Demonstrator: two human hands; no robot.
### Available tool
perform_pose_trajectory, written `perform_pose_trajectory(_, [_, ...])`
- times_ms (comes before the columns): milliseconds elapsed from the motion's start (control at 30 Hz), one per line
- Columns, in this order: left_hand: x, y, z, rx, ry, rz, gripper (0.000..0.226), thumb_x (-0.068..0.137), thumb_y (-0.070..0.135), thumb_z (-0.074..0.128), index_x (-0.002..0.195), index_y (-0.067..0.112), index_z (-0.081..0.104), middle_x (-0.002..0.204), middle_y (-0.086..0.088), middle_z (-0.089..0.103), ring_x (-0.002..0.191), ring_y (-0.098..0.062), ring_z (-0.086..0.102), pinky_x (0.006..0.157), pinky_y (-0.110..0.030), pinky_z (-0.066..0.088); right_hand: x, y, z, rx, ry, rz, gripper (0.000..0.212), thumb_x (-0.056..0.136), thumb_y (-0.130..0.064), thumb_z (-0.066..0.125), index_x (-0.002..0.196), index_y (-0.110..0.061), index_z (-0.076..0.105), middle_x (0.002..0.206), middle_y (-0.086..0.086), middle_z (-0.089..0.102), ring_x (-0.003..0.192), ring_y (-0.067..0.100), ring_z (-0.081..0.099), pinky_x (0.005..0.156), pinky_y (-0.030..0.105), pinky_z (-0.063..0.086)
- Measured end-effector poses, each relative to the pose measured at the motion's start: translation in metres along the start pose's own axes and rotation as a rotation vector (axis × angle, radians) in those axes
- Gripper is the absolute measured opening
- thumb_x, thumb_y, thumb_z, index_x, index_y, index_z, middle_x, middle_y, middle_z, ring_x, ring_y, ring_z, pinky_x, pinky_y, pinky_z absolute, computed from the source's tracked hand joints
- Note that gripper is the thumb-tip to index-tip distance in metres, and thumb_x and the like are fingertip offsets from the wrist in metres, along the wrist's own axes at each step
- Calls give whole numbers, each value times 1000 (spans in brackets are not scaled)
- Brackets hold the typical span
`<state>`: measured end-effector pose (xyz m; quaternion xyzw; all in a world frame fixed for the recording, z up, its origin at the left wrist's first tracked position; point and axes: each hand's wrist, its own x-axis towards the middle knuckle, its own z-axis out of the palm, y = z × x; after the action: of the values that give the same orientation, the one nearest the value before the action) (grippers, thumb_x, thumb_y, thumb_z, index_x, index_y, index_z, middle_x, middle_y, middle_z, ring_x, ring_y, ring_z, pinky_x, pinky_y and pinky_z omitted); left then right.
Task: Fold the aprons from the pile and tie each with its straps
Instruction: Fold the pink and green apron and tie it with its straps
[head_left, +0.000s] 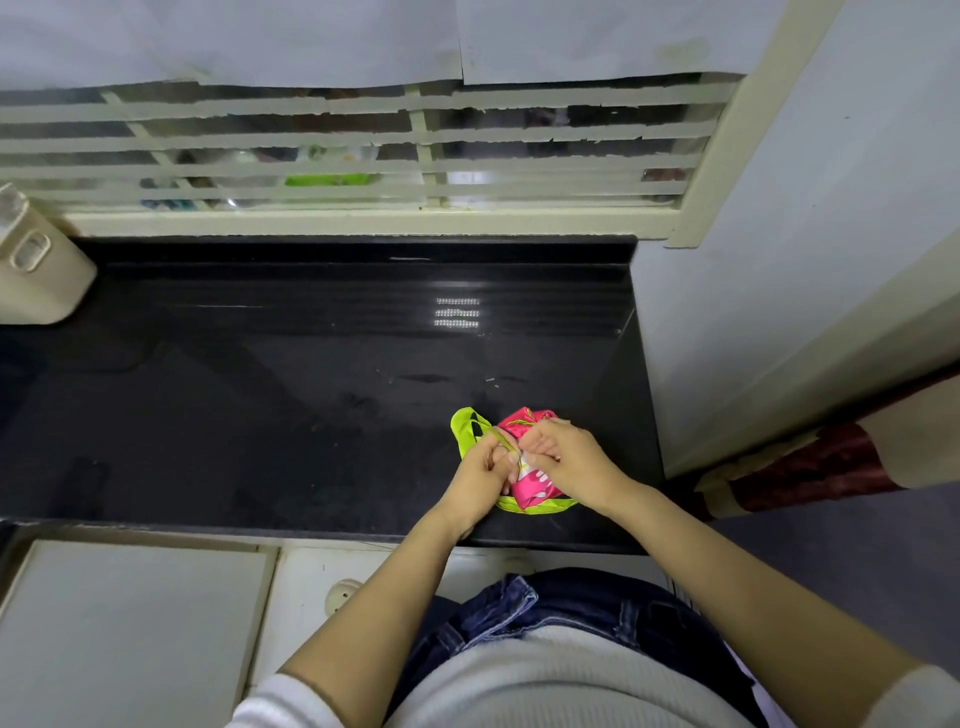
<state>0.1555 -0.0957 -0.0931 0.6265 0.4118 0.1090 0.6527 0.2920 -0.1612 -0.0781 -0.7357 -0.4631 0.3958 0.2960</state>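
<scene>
Tying stage, seemingly. Folded pink satin apron bundle (525, 422) lying at 4 o'clock on glossy black stone counter (260, 389). Curled fingers of left hand (482, 470) and right hand (569, 462) pinching lime-green fabric straps (466, 427) atop it. Next: likely drawing knot snug.

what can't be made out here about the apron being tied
Head view, all of these:
The knot on the pink apron, if any, is covered by the left hand and right hand.
Where the green strap ends: hidden under both hands.
The cream container is cut off by the left edge.
Items behind the window slats: blurred.
</scene>
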Motion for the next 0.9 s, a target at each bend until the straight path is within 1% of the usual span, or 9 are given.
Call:
perform_pose_trajectory(133, [0, -1, 0, -81, 21, 9, 18, 98, 2, 43, 84, 11, 49, 56, 3, 49, 47, 0, 43, 54, -13, 40, 1, 1, 1, -88, -32, -55, 7, 81, -13, 72, 87, -10, 72, 80, -15, 50, 73, 0, 52, 67, 3, 39])
perform_pose_trajectory(233, [0, -3, -2, -117, 36, 8, 17, 98, 2, 44, 82, 7, 47, 53, 6, 50, 48, -2, 43, 56, -14, 41, 2, 2, 4, -87, 11, -45, 6, 80, -15, 73, 85, -12, 73, 79, -15, 49, 72, 1, 49, 66, 9, 37])
perform_pose_trajectory(300, [0, -4, -2, -135, 36, 16, 17, 98, 2, 44, 81, 6, 45, 52, 7, 50, 48, -3, 43, 57, -14, 41, 3, 3, 6, -92, 30, -39, 6, 81, -16, 73, 86, -13, 72, 78, -15, 50, 72, 2, 50, 70, 15, 39])
perform_pose_trajectory(400, [-1, -3, -3, -192, 68, 30, 19, 97, -2, 42, 80, 6, 45, 53, 6, 51, 51, -5, 43, 56, -15, 40, 5, 2, 7, -106, 32, -21, 7, 83, -17, 70, 87, -11, 70, 78, -15, 51, 75, 5, 51, 72, 18, 42])
perform_pose_trajectory(533, [0, -4, -9, -232, 153, 31, 20, 97, -4, 39, 84, 8, 47, 56, 2, 51, 52, -6, 45, 57, -17, 42, 2, 3, 12, 51, 32, 27, 3, 85, -16, 67, 85, -13, 68, 78, -11, 60, 76, 8, 55, 74, 25, 46])
perform_pose_trajectory(633, [0, -7, -11, -205, 161, 13, 20, 97, -3, 38, 83, 8, 47, 59, -2, 50, 53, -5, 46, 57, -17, 42, 0, 1, 17, 71, 11, 35, 7, 87, -18, 64, 83, -23, 62, 70, -17, 56, 66, 0, 49, 68, 21, 43])
perform_pose_trajectory(700, [-1, -7, -11, -204, 163, 5, 19, 98, -2, 38, 84, 8, 46, 60, -2, 49, 52, -4, 46, 57, -16, 43, 0, -2, 16, 102, -6, 47, 10, 87, -19, 65, 79, -24, 60, 68, -13, 58, 64, 2, 51, 69, 30, 45])
perform_pose_trajectory(800, [1, -5, -11, -212, 162, 8, 18, 99, -1, 38, 86, 9, 47, 59, -1, 51, 51, -4, 48, 57, -16, 43, 2, -4, 12, 152, -47, 73, 12, 86, -18, 64, 75, -23, 62, 77, 0, 69, 75, 17, 63, 80, 43, 50])
perform_pose_trajectory(900, [2, -3, -12, -240, 157, -10, 14, 99, 1, 38, 92, 9, 47, 60, -3, 54, 52, -5, 52, 58, -19, 45, 6, -6, 10, 132, -93, 100, 13, 86, -21, 63, 75, -28, 65, 82, -6, 73, 87, 15, 67, 89, 44, 51])
